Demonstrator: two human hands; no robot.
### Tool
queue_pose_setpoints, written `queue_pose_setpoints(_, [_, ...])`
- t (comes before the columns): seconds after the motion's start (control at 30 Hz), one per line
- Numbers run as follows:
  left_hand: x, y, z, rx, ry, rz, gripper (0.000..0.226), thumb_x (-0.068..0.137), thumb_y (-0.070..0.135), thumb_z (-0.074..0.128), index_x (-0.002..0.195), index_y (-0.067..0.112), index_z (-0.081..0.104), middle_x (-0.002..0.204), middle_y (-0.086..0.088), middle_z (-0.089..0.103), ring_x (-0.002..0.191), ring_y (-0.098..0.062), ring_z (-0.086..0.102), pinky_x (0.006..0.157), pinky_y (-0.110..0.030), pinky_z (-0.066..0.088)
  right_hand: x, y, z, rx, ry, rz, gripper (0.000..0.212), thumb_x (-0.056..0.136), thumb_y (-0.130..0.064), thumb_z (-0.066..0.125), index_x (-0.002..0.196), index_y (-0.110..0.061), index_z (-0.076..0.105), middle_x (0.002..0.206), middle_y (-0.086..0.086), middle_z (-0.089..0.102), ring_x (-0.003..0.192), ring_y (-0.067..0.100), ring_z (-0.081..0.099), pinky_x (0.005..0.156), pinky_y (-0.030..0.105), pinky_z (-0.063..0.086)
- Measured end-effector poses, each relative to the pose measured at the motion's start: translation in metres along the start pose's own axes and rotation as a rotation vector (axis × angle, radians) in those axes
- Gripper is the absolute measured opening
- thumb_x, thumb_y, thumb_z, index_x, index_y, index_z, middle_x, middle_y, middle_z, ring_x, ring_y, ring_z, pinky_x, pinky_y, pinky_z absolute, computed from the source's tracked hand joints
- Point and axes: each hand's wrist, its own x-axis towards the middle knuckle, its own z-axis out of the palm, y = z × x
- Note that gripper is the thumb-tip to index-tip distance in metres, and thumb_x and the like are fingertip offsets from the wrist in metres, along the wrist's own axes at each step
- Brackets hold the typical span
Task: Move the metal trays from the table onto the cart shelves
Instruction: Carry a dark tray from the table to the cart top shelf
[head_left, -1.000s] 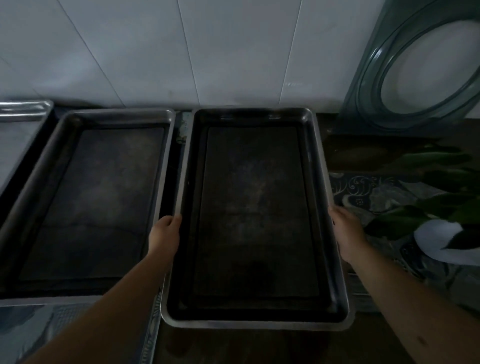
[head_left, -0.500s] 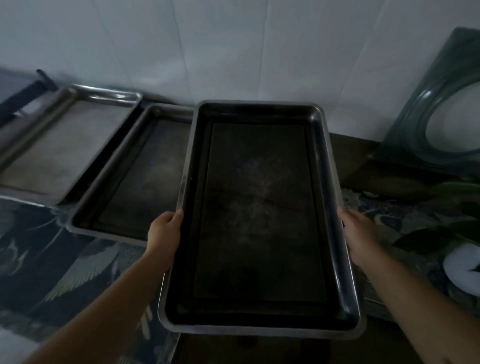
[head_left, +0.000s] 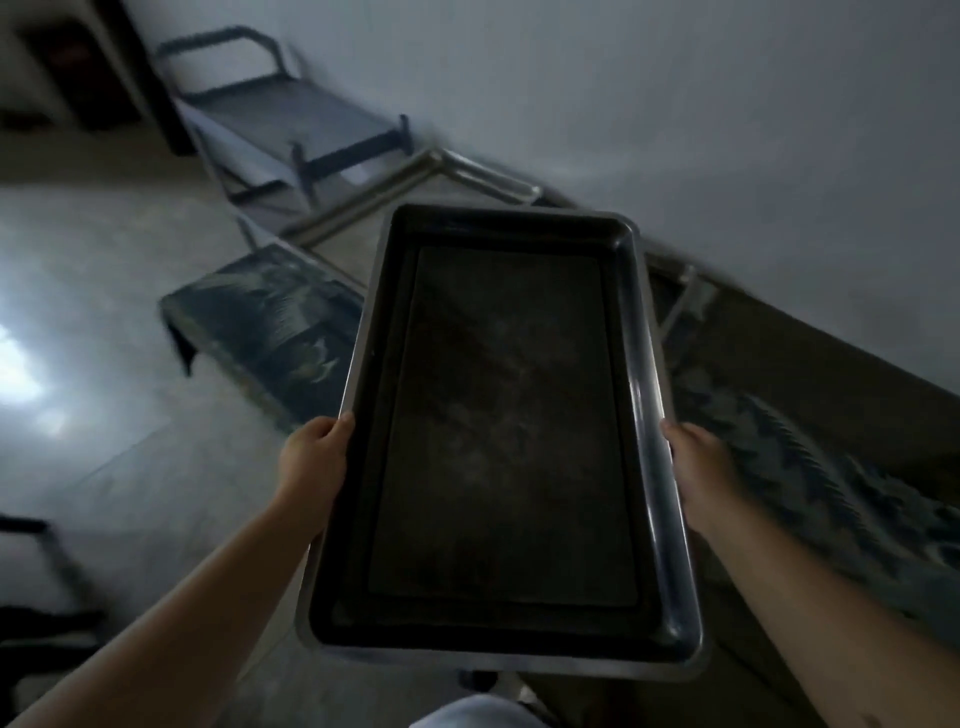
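Note:
I hold a dark, deep metal tray (head_left: 506, 436) in the air in front of me, lengthwise. My left hand (head_left: 314, 457) grips its left long rim and my right hand (head_left: 696, 465) grips its right long rim. Behind it, another metal tray (head_left: 415, 182) still lies on the patterned table (head_left: 270, 317), partly hidden by the held tray. The metal cart (head_left: 280, 124) with its handle and flat shelves stands at the upper left, against the white wall. The picture is blurred by motion.
Grey floor (head_left: 104, 291) with a bright light patch spreads to the left. A dark frame (head_left: 41, 561) stands at the lower left edge. The table's patterned cloth (head_left: 810, 467) runs along the right side under the wall.
The tray has come up off the table and swung left with my view. The cart has come into sight at the upper left; the glass piece and the plant have left the view.

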Motion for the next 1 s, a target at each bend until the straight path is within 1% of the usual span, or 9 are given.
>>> queue_pose_setpoints(0.07, [-0.003,-0.020,-0.051,-0.045,0.070,-0.025,0.035,0.098,0.037,0.057,0.078,0.012,0.070,0.071,-0.012,0.067,0.068,-0.026,0.063,0.066,-0.038,0.050,-0.019,-0.017,0.047,-0.036,-0.079,-0.030,0.025,0.094,-0.031,0.056,0.091,-0.009,0.066,0.090,0.013,0.064,0.084,0.027,0.060,0.068,0.033,0.044])
queue_pose_setpoints(0.13, [-0.011,-0.042,-0.100,-0.100,0.142,-0.056,0.036,0.099,0.035,0.057,0.075,0.011,0.069,0.064,-0.008,0.064,0.061,-0.023,0.061,0.061,-0.035,0.048,-0.040,-0.031,0.093,-0.086,-0.172,-0.060,0.027,0.094,-0.033,0.056,0.090,-0.008,0.066,0.090,0.015,0.063,0.082,0.029,0.060,0.070,0.035,0.045])
queue_pose_setpoints(0.23, [-0.027,-0.074,-0.167,-0.160,0.267,-0.081,0.036,0.100,0.031,0.057,0.071,0.012,0.067,0.055,0.000,0.059,0.053,-0.015,0.056,0.055,-0.031,0.044,-0.072,-0.049,0.157,-0.190,-0.301,-0.108,0.031,0.095,-0.036,0.054,0.091,-0.008,0.066,0.085,0.015,0.063,0.074,0.027,0.060,0.061,0.032,0.044])
queue_pose_setpoints(0.3, [-0.040,-0.090,-0.209,-0.176,0.349,-0.095,0.037,0.100,0.029,0.057,0.068,0.013,0.066,0.054,0.002,0.059,0.055,-0.016,0.055,0.054,-0.030,0.043,-0.095,-0.058,0.198,-0.232,-0.378,-0.128,0.029,0.093,-0.037,0.055,0.091,-0.011,0.067,0.082,0.013,0.065,0.070,0.027,0.061,0.057,0.030,0.044])
queue_pose_setpoints(0.47, [-0.074,-0.129,-0.290,-0.210,0.497,-0.171,0.035,0.098,0.036,0.058,0.078,0.011,0.071,0.077,-0.014,0.071,0.077,-0.032,0.069,0.075,-0.046,0.057,-0.145,-0.065,0.288,-0.225,-0.513,-0.206,0.030,0.094,-0.033,0.055,0.090,-0.007,0.068,0.088,0.015,0.068,0.079,0.029,0.064,0.072,0.039,0.050])
queue_pose_setpoints(0.63, [-0.093,-0.157,-0.332,-0.244,0.580,-0.241,0.037,0.098,0.038,0.057,0.083,0.009,0.072,0.086,-0.018,0.073,0.083,-0.037,0.071,0.080,-0.057,0.058,-0.169,-0.068,0.355,-0.220,-0.626,-0.249,0.034,0.095,-0.030,0.056,0.090,0.002,0.065,0.081,0.016,0.065,0.072,0.028,0.062,0.065,0.035,0.049])
queue_pose_setpoints(0.73, [-0.091,-0.166,-0.344,-0.262,0.621,-0.280,0.036,0.099,0.038,0.056,0.084,0.010,0.072,0.086,-0.016,0.073,0.082,-0.034,0.071,0.080,-0.057,0.059,-0.172,-0.074,0.385,-0.253,-0.689,-0.265,0.033,0.095,-0.032,0.056,0.084,-0.002,0.067,0.079,0.014,0.067,0.069,0.028,0.065,0.064,0.034,0.051])
queue_pose_setpoints(0.8, [-0.085,-0.167,-0.347,-0.268,0.650,-0.300,0.037,0.099,0.039,0.056,0.085,0.008,0.072,0.086,-0.017,0.073,0.081,-0.035,0.071,0.079,-0.057,0.059,-0.170,-0.080,0.405,-0.264,-0.729,-0.277,0.030,0.095,-0.031,0.056,0.084,-0.006,0.069,0.082,0.013,0.071,0.075,0.029,0.068,0.067,0.035,0.054])
queue_pose_setpoints(1.0, [-0.060,-0.161,-0.351,-0.311,0.733,-0.352,0.036,0.100,0.037,0.056,0.086,0.008,0.072,0.086,-0.017,0.073,0.081,-0.035,0.072,0.076,-0.055,0.061,-0.155,-0.106,0.467,-0.315,-0.828,-0.313,0.035,0.096,-0.033,0.055,0.085,-0.002,0.067,0.090,0.024,0.070,0.086,0.040,0.069,0.078,0.051,0.057])
